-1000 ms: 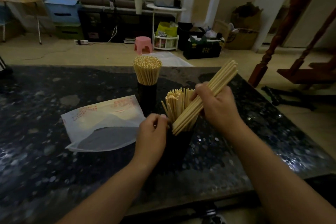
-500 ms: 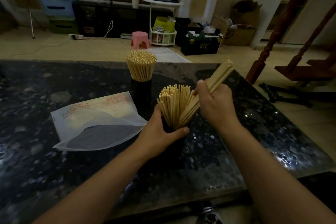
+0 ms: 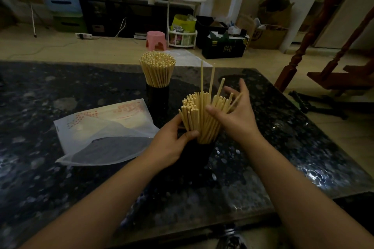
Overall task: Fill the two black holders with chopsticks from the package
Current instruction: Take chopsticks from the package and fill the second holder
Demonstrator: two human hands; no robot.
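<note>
- Surface (image 3: 60, 178): dark speckled stone slab, with glare spots along its right edge.
- Near holder (image 3: 199, 153): black, upright, at frame centre. Filled with a loose bundle of chopsticks (image 3: 199, 117) that fans outward. Three sticks rise above the rest at 12 to 1 o'clock of the bundle.
- Far holder (image 3: 157, 99): black, upright, at 11 o'clock from the near holder and apart from it. It carries a tight, even bundle (image 3: 157, 70) with flush tips.
- Package (image 3: 103, 131): translucent white bag with red print, lying flat at 9 o'clock from the near holder. Mouth open toward the camera; no chopsticks are visible inside.
- Left hand (image 3: 172, 143): wrapped around the upper left side of the near holder. The thumb presses against the base of the chopsticks at the rim; the fingers curl behind the bundle, out of sight.
- Right hand (image 3: 236, 115): spread, at 3 o'clock of the near bundle. The thumb lies across the front of the sticks, the extended fingers stand behind them, and a few sticks pass between the fingers. The hand cups the bundle loosely and does not clench it.
- Both forearms enter from the bottom edge and converge on the near holder.
- Background at 12 o'clock: floor with a pink stool (image 3: 156, 40).
</note>
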